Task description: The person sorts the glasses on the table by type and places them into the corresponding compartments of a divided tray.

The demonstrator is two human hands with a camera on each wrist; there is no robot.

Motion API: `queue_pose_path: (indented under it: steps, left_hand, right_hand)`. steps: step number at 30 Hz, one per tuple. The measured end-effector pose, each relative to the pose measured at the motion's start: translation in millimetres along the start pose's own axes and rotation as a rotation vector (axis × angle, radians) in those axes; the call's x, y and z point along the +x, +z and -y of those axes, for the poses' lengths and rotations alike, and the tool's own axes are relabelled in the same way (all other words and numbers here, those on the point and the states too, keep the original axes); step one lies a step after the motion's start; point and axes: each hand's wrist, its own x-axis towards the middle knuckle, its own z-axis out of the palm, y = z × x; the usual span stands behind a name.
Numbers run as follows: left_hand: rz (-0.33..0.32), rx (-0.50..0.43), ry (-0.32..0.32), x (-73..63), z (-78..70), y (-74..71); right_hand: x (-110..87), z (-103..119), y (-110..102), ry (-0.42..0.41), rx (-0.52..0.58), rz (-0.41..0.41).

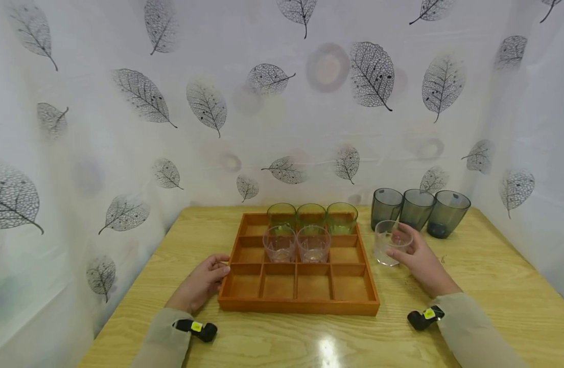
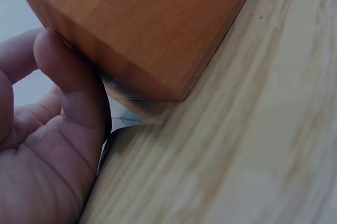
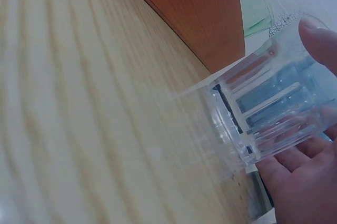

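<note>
the left hand [image 1: 196, 283] rests loosely bent fingers against the tray [image 1: 300, 306], likely steadying it; its compartments keep green glasses [image 1: 311, 217] and clear glasses [image 1: 280, 248] in rows; the right hand [image 1: 422, 263] grips another clear glass [image 1: 383, 248] round its side, right of the tray, near grey glasses [image 1: 415, 210].

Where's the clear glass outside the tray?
In the head view, the right hand holds the clear glass, right of the tray, near the grey glasses.

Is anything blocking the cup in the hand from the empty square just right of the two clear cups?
Only the tray's right wall, so the clear cup in the right hand would probably need lifting over it. No other cup blocks that square.
</note>
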Motion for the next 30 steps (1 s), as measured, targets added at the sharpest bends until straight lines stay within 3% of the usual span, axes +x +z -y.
queue_pose_path:
  steps: [16, 30]
  left_hand:
    - [0.005, -0.015, -0.002, 2.2, 1.6, -1.7]
    - [-0.009, -0.006, -0.007, 2.7, 2.2, -1.2]
  right_hand:
    - [-1.1, 7, 2, -0.025, 0.001, -0.029]
    - [-3.7, 30, 4, -0.040, 0.000, -0.020]
